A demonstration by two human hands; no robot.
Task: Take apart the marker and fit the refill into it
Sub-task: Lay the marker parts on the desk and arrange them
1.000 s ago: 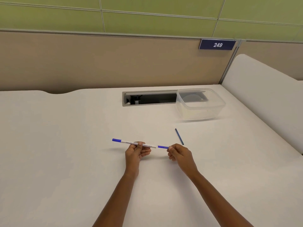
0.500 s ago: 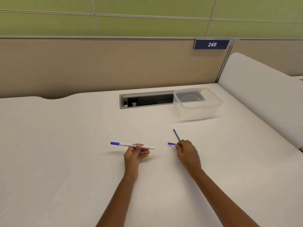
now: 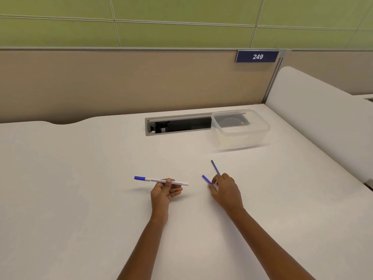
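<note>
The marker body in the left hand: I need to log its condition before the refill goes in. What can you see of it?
The marker body is a slim white tube, plastic by its look, with small dark print along it and a blue cap or end on its left. Its right end looks open and bare. It is held roughly level above the white desk, pinched near its middle by the left hand. Nothing else touches it.

marker body (image 3: 161, 180): white barrel, blue cap at left end, roughly level, right end open, held above the surface | blue end piece (image 3: 207, 179): short, detached, pinched at its lower end | refill (image 3: 215, 167): thin dark-blue rod, lying on the surface, angled away
</note>
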